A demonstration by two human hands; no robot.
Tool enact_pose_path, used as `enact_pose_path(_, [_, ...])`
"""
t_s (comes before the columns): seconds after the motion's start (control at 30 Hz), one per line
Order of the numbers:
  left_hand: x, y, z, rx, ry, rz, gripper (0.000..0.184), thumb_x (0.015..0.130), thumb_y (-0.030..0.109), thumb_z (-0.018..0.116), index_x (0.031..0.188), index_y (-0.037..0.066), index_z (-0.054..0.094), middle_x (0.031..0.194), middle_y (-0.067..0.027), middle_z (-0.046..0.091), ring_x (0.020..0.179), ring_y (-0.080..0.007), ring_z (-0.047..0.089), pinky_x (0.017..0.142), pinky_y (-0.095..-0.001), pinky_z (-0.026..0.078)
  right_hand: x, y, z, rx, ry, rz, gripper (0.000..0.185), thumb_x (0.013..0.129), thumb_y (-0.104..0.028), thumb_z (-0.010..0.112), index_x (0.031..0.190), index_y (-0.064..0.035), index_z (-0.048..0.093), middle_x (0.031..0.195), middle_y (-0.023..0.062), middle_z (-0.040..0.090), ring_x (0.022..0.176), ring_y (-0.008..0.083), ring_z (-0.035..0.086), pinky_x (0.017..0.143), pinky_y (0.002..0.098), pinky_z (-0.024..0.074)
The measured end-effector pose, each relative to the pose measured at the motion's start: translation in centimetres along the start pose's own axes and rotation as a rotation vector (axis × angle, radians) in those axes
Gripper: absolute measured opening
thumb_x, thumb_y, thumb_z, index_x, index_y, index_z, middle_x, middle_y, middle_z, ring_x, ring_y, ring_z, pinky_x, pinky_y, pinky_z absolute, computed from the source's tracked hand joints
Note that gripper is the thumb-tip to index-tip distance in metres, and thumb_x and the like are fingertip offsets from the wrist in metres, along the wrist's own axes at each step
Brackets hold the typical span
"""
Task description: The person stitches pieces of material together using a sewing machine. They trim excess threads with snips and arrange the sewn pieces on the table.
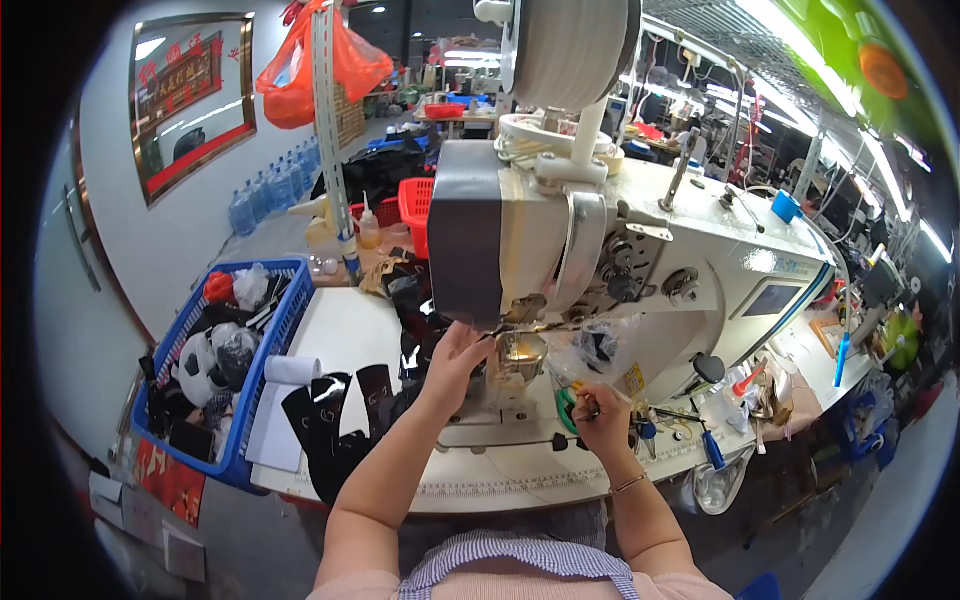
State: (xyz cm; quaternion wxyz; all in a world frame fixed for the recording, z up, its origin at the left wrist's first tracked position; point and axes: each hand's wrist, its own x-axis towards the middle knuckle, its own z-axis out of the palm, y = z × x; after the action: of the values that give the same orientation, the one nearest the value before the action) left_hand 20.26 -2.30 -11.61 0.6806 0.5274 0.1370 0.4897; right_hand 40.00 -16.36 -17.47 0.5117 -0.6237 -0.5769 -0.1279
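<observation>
A large white sewing machine (530,240) stands in front of me, its needle area lit. Raised beside the needle area is my left hand (460,358), its fingers bent up under the machine head; what its fingertips touch is hidden. My right hand (602,415) is closed over the bed's right side, next to a green round thing (568,408). Its fingers are curled around something small and dark that I cannot make out. Glossy black pieces (325,425) lie on the white table (350,330) left of my left arm.
A blue basket (235,380) of bags and scraps stands at the left. A paper roll (292,370) lies beside it. Blue-handled screwdrivers (712,450) and small tools lie right of my right hand. A thread cone (570,50) tops the machine.
</observation>
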Motion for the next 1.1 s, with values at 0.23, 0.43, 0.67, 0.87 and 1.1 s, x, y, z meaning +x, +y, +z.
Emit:
enact_pose_path(0.23, [-3.9, 1.3, -2.3, 0.244, 0.046, 0.192, 0.042, 0.082, -0.002, 0.053, 0.124, 0.002, 0.046, 0.123, -0.0105, 0.053, 0.116, -0.017, 0.049, 0.095, -0.0301, 0.037, -1.6, -1.0, -0.4, 0.129, -0.17, 0.053, 0.016, 0.07, 0.0, 0.065, 0.082, -0.0075, 0.059, 0.071, 0.0082, 0.058, 0.063, 0.026, 0.059, 0.056, 0.0334, 0.0476])
enact_pose_path(0.43, [-9.5, -1.9, -8.6, -0.36, 0.357, -0.269, 0.026, 0.086, 0.021, 0.059, 0.103, 0.001, 0.054, 0.092, -0.0089, 0.061, 0.086, -0.017, 0.058, 0.079, -0.0292, 0.046, -3.4, 0.0, 0.8, -0.174, -0.303, 0.128, 0.024, 0.064, -0.006, 0.07, 0.086, -0.0086, 0.062, 0.078, 0.0074, 0.061, 0.075, 0.027, 0.059, 0.067, 0.0375, 0.0471])
enact_pose_path(0.67, [-6.8, -7.1, -5.9, -0.903, 0.645, -0.456, 0.044, 0.092, 0.038, 0.049, 0.115, 0.001, 0.046, 0.115, -0.0149, 0.051, 0.101, -0.0288, 0.054, 0.087, -0.0352, 0.045, -3.3, -1.5, 1.6, -0.163, -0.232, 0.064, 0.018, 0.067, -0.003, 0.066, 0.085, -0.0074, 0.064, 0.076, 0.009, 0.061, 0.07, 0.0264, 0.059, 0.062, 0.0361, 0.0468])
enact_pose_path(0.87, [-6.9, -3.1, -4.8, -0.948, 0.629, -0.276, 0.024, 0.094, 0.022, 0.05, 0.106, 0.002, 0.053, 0.105, -0.0119, 0.059, 0.096, -0.0249, 0.057, 0.084, -0.0335, 0.051, -2.5, -3.6, 0.3, -0.041, -0.175, -0.028, 0.017, 0.072, 0.0, 0.064, 0.087, -0.008, 0.062, 0.073, 0.0083, 0.058, 0.066, 0.0268, 0.056, 0.059, 0.0359, 0.045])
enact_pose_path(1.1, [-10.6, -0.1, -8.4, -0.906, 0.496, -0.293, 0.013, 0.09, 0.013, 0.056, 0.097, 0.002, 0.06, 0.089, -0.0061, 0.065, 0.078, -0.0152, 0.063, 0.067, -0.0275, 0.054, -0.2, -10.1, 3.4, 0.308, -0.34, -0.229, 0.02, 0.08, -0.005, 0.062, 0.1, -0.0104, 0.059, 0.084, 0.0099, 0.058, 0.07, 0.0287, 0.058, 0.059, 0.0372, 0.0483])
